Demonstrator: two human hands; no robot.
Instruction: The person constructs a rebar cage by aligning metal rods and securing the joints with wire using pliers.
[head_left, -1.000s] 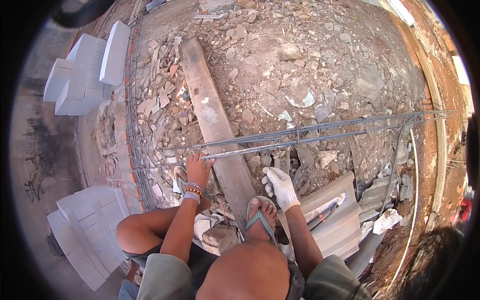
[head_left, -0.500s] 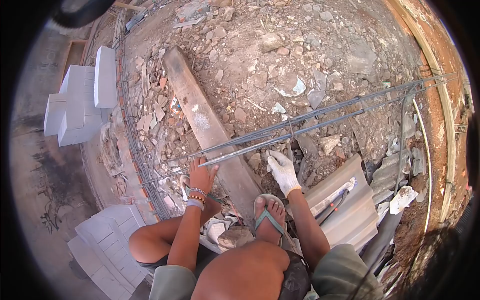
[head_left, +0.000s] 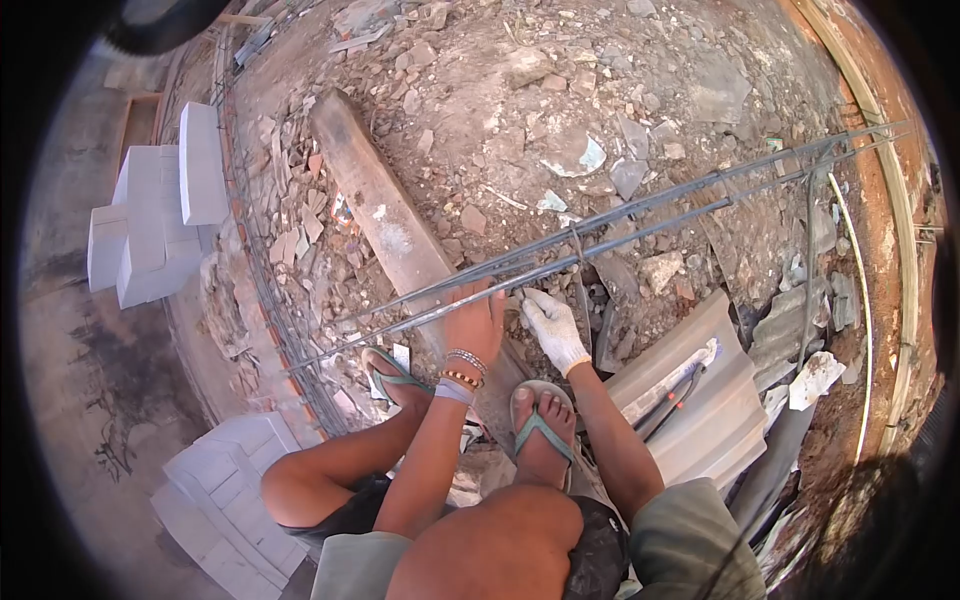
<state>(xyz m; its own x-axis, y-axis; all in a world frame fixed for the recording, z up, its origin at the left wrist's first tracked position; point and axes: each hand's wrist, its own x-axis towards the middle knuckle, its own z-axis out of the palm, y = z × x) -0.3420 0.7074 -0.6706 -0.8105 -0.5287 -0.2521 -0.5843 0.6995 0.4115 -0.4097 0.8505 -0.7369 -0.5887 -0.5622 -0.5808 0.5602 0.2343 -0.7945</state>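
Note:
My bare left hand (head_left: 474, 322), with bracelets at the wrist, lies across the steel bars (head_left: 640, 225) above the wooden plank (head_left: 385, 220). Its fingers look stretched out, and their tips are partly hard to see among the bars. Just to its right is my right hand (head_left: 552, 328), in a white knitted glove. Its fingers are pressed together just below the lower bar; whatever they pinch is too small to name. A bent steel tie (head_left: 579, 245) crosses the bars above the glove.
Rubble (head_left: 520, 150) covers the ground ahead. Pale blocks (head_left: 160, 235) are stacked at the left, with more blocks (head_left: 235, 490) at lower left. Corrugated sheet (head_left: 690, 400) lies at right, near a long timber (head_left: 895, 220). My sandalled foot (head_left: 545, 430) is close to the plank.
My left hand has moved right along the bars, from near their left ends to beside the glove. My right hand has shifted slightly left and up, its fingers drawn together.

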